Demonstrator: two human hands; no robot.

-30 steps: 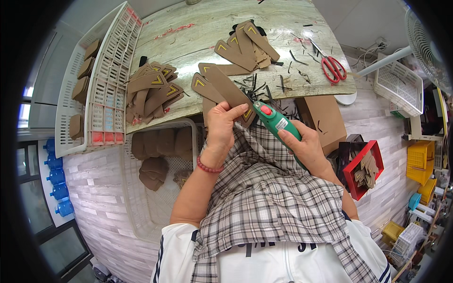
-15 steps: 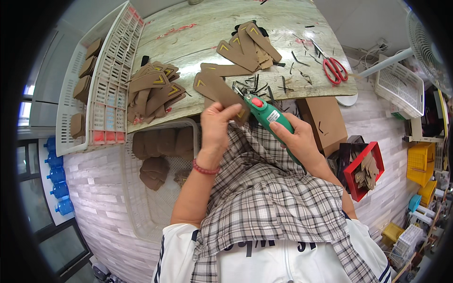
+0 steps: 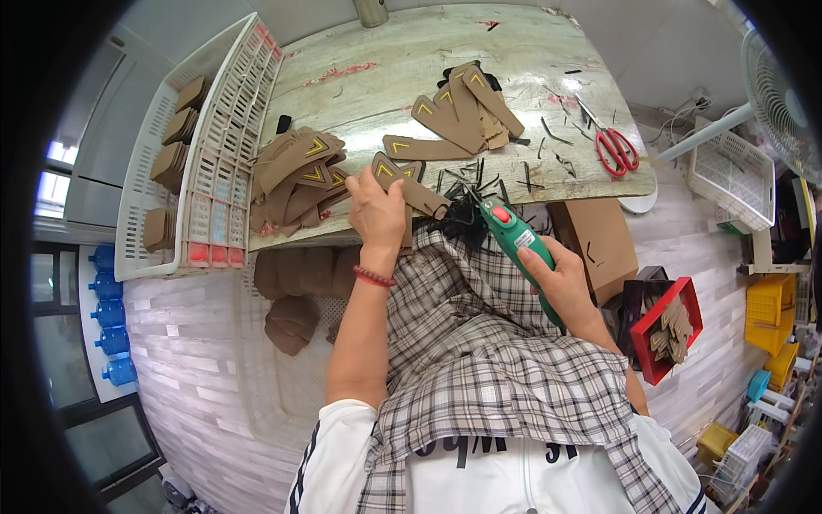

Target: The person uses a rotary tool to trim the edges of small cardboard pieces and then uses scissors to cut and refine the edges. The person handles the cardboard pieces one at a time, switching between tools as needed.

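My right hand (image 3: 561, 278) grips green electric scissors (image 3: 514, 233) with a red button, the head pointing at a tangle of black scraps (image 3: 467, 212) on the table's near edge. Fingers apart, my left hand (image 3: 377, 214) reaches over the near edge beside a pile of brown strips (image 3: 295, 176) with yellow V marks. Right beside its thumb, one brown strip (image 3: 415, 194) slants toward the black scraps; whether the hand touches it I cannot tell. Farther back, more brown strips (image 3: 458, 116) lie fanned out.
On the table (image 3: 368, 94), red-handled scissors (image 3: 615, 150) lie at the right among black offcuts. A white crate (image 3: 218, 154) with brown stacks stands at left. Under the edge are a clear bin (image 3: 248, 360) with brown bundles and a cardboard box (image 3: 599, 240); a red box (image 3: 646, 338) sits at right.
My left hand has moved left from the cutter toward the pile, its fingers parting. The strip it held near the blades is no longer in its pinch. The electric scissors stay in my right hand.
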